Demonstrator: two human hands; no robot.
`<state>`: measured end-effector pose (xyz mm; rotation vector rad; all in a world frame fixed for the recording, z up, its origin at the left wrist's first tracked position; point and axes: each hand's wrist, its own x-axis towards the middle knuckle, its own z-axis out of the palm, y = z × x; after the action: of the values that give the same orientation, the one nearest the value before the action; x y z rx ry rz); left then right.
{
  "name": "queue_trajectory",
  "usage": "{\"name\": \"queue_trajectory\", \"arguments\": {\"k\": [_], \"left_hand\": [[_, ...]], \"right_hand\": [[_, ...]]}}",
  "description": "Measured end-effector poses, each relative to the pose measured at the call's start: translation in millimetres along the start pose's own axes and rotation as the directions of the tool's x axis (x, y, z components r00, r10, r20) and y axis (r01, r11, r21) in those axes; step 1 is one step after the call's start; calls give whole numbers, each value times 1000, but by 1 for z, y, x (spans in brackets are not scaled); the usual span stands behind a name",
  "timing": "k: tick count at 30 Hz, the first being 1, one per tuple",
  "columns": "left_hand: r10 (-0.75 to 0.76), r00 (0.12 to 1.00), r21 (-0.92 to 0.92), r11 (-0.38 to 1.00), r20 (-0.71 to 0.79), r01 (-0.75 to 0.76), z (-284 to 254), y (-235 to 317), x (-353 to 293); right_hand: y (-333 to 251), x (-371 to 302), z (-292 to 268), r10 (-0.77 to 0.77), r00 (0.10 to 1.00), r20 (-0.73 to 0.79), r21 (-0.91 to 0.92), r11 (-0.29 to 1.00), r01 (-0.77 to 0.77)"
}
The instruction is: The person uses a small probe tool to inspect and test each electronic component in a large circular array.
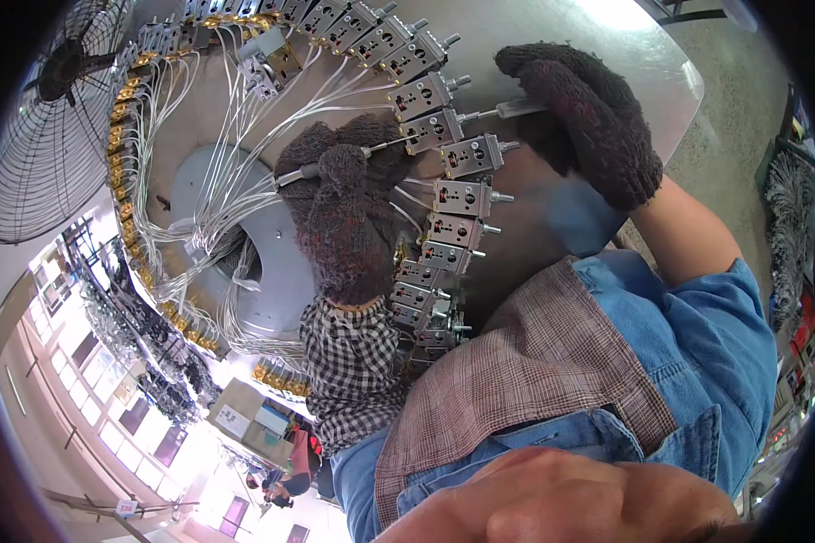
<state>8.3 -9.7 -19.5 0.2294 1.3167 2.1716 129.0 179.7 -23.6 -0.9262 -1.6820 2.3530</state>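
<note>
Metal control units with protruding shafts [463,198] line the round metal table, white wires running from them. My left hand [335,204], in a dark knitted glove, is closed round a slim screwdriver [371,148]. Its thin shaft reaches to the side of one control unit [433,131]. At that same unit's shaft, my right hand [593,118], gloved alike, is closed on a tool with a pale translucent barrel [519,109]. The barrel lines up with the shaft; whether it sits over the tip I cannot tell. The right fingertips are partly hidden by the glove's bulk.
White wire bundles [231,204] gather at a grey central hub [276,276]. Brass-coloured fittings [122,172] follow the table's far left rim. A loose metal block [267,68] lies among the wires. A large fan [59,118] stands at left; cardboard boxes [244,418] sit beyond the table.
</note>
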Motion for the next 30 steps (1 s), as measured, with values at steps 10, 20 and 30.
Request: {"name": "queue_trajectory", "arguments": {"k": [10,20,30], "left_hand": [[58,997,78,995,58,-62,-3,-1,0],[23,995,-94,995,102,-14,-3,-1,-1],[60,994,-37,998,94,-56,-10,-5,1]], "right_hand": [[-9,2,3,70,998,5,-98,993,-70],[-7,1,0,33,999,37,-32,999,-32],[-13,-3,-10,118,985,123,-40,993,-114]]}}
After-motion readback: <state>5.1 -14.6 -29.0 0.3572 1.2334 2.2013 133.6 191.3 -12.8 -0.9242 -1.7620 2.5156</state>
